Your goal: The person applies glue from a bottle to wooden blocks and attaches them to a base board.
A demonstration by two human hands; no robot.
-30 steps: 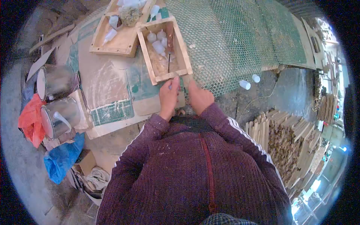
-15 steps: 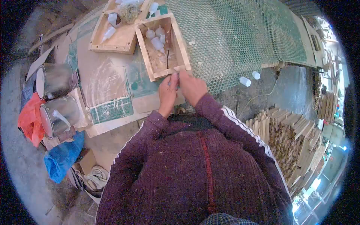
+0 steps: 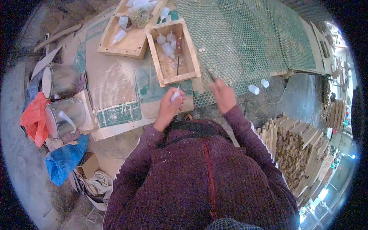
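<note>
My left hand [image 3: 171, 104] is closed around a small white bottle [image 3: 175, 94], its narrow tip upward, just below the near wall of a wooden box [image 3: 180, 78]. To the right, my right hand [image 3: 223, 96] grips a thin dark stick-like tool [image 3: 210, 75] over the green mesh [image 3: 245, 46]; the tool is blurred. Inside the box lie several small white bottles [image 3: 168, 49] and a tool with a reddish-brown handle [image 3: 179, 43] and a dark shaft. Another wooden box [image 3: 122, 51] at the upper left holds white bottles and a clump of fibrous material [image 3: 139, 17].
Two metal cans [image 3: 66, 117] stand at the left beside a red bag [image 3: 35, 120] and a blue bag [image 3: 67, 157]. Two white containers [image 3: 253, 89] are near the mesh edge. Stacked wood strips [image 3: 295, 145] lie at the lower right.
My hands have moved apart: the right one went right and now shows a thin dark tool, while the left shows the white bottle. The camera view has shifted slightly.
</note>
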